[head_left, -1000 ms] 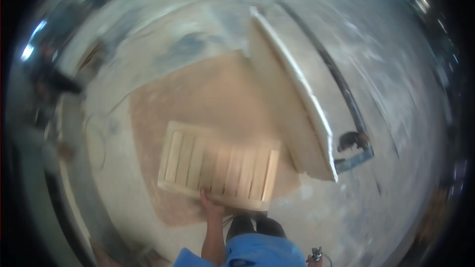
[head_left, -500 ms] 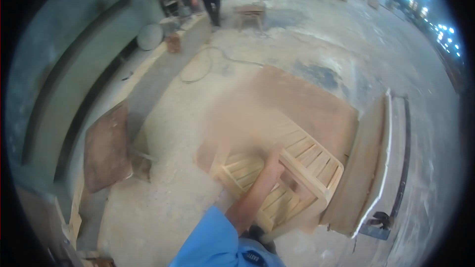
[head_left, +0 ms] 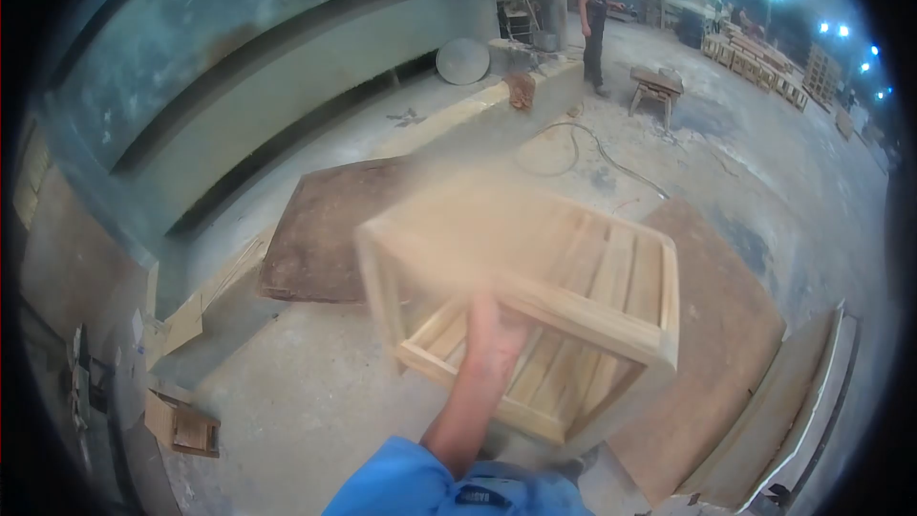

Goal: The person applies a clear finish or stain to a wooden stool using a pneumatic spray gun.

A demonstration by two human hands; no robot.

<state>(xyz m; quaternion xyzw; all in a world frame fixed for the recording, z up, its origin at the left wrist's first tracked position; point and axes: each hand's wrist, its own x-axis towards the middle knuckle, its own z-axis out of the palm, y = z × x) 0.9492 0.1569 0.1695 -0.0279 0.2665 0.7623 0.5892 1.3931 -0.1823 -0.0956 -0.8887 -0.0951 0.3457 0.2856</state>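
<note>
My left hand [head_left: 492, 330] is closed on the near top rail of a small slatted wooden table [head_left: 549, 296] with a lower slatted shelf. The pale wood is unpainted, and the table sits tilted in front of my body. A blurred haze covers part of its left top. A blue sleeve [head_left: 392, 483] covers my left upper arm. My right hand does not show in this view. Behind the table's left side is a dark brown board [head_left: 320, 229].
A large brown sheet [head_left: 716, 325] lies on the floor to the right, with upright panels [head_left: 793, 411] beside it. A hose [head_left: 621, 167] curls on the floor ahead. Beyond, a person [head_left: 594, 24] stands near a low wooden stand [head_left: 656, 88]. A low ledge [head_left: 458, 119] runs along the left.
The view has swung left and up. The slatted table has come up closer and moved toward the dark board on the left, still in my left hand.
</note>
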